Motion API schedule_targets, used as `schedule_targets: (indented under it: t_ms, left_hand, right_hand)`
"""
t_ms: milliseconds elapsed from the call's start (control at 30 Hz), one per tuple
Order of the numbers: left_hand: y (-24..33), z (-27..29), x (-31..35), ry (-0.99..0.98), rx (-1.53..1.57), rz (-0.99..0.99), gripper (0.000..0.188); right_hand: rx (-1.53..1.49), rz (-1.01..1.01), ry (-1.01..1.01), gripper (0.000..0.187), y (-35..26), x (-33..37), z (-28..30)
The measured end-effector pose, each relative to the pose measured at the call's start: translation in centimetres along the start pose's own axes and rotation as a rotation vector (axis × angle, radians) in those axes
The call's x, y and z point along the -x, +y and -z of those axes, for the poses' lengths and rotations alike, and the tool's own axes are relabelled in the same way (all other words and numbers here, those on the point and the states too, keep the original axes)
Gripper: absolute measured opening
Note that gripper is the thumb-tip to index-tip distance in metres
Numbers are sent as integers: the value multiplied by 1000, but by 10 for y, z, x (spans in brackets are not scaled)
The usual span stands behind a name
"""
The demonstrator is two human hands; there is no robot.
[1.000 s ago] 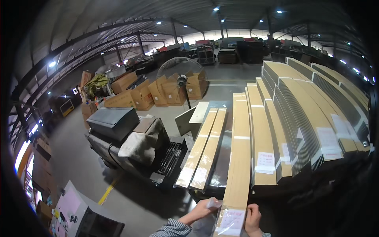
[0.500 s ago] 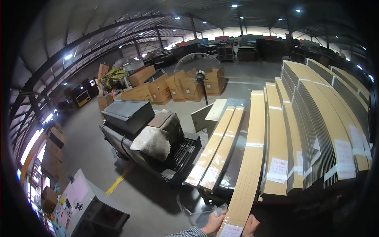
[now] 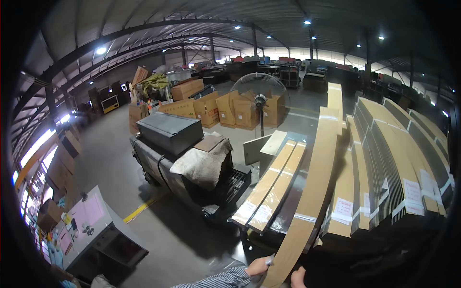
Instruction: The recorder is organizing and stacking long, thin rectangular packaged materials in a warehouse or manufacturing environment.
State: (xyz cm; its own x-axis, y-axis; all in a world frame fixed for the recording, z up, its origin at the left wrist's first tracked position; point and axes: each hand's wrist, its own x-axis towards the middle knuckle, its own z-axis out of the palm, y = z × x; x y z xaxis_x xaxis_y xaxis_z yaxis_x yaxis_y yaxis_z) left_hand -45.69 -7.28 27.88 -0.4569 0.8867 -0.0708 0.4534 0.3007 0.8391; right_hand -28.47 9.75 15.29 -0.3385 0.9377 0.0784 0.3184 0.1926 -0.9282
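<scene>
A long bundle of wood-coloured boards (image 3: 314, 177), bound with white strapping, slants up and away from the lower edge of the view. My left hand (image 3: 258, 266) is closed on the left side of its near end, with a bit of whitish film by the fingertips. At the right side of the same end my right hand (image 3: 297, 277) is closed against the edge, partly cut off by the frame. To the left, two film-wrapped board bundles (image 3: 272, 182) lie side by side. Strapped stacks of similar boards (image 3: 394, 158) with white labels fill the right.
A dark machine cart (image 3: 192, 168) with a grey box and cloth on top stands left of the bundles. Behind it are a round fan (image 3: 260, 100) and several cardboard cartons (image 3: 206, 109). A white desk (image 3: 91, 218) with small items is at the lower left.
The bundle's far end has risen, and its broad face now shows more. Both hands have moved slightly lower in the view. The surroundings have shifted to the right and down.
</scene>
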Motion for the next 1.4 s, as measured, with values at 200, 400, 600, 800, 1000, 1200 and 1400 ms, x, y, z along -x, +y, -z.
schedule_targets:
  t_ms: [200, 400, 600, 800, 1000, 1200, 1400]
  left_hand:
    - [26, 35, 0, 34, 251, -99, 35]
    - [-9, 21, 53, 175, 225, -54, 37]
    - [43, 68, 105, 264, 160, -60, 48]
    - [78, 108, 137, 377, 223, -275, 51]
    - [50, 134, 137, 330, 105, -221, 42]
    - [67, 200, 128, 251, 540, -274, 21]
    - [181, 341, 158, 76, 1658, -862, 12]
  right_hand:
    - [-360, -45, -202, 15, -121, 17, 26]
    - [-75, 134, -95, 18, -179, 94, 35]
    - [-337, -9, -264, 13, -213, 96, 18]
    - [-716, -101, -154, 9, -280, 128, 32]
    - [-482, 23, -257, 9, -266, 137, 1]
    - [-643, 137, -185, 20, -326, 142, -16]
    - [-200, 562, -596, 85, -303, 192, -72]
